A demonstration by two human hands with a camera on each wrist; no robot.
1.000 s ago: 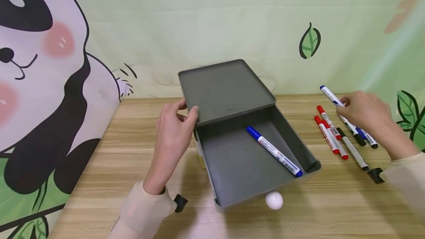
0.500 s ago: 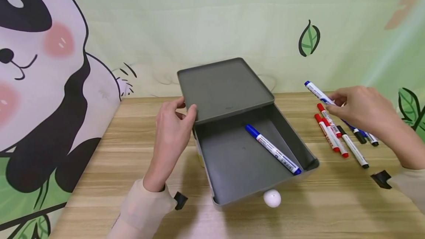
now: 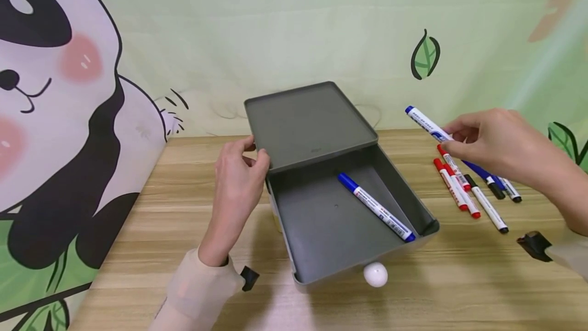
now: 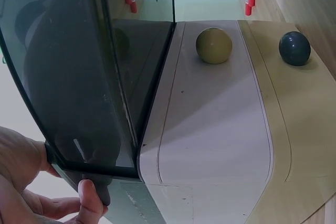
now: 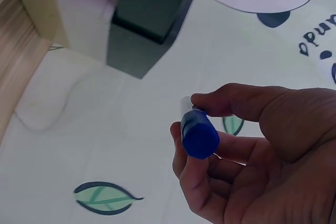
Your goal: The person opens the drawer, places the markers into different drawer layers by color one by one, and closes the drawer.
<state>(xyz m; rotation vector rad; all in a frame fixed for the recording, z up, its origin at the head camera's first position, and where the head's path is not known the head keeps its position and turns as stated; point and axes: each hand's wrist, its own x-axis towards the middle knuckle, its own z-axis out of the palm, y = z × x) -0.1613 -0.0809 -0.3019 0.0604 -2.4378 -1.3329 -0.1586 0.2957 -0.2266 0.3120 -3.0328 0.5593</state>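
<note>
My left hand (image 3: 239,178) grips the left edge of a small grey-topped drawer cabinet (image 3: 312,121), thumb near the front corner. The cabinet's grey top drawer (image 3: 317,234) is pulled out, with a white round knob (image 3: 375,275) at its front. A blue-capped whiteboard marker (image 3: 376,207) lies slantwise inside it. To the right, my right hand (image 3: 500,139) pinches another blue marker (image 3: 424,124) between thumb and fingers, raised over the loose markers. In the right wrist view, the held marker's blue end (image 5: 201,139) faces the camera.
Several red markers (image 3: 450,185), a black-capped marker (image 3: 487,203) and others lie on the wooden table (image 3: 459,285) at right. Lower white (image 4: 210,119) and yellow (image 4: 299,108) drawers carry round knobs. A panda-printed cloth (image 3: 275,40) hangs behind.
My right hand has lifted the blue marker from the pile and moved left towards the drawer. My left hand has stayed at the cabinet's edge.
</note>
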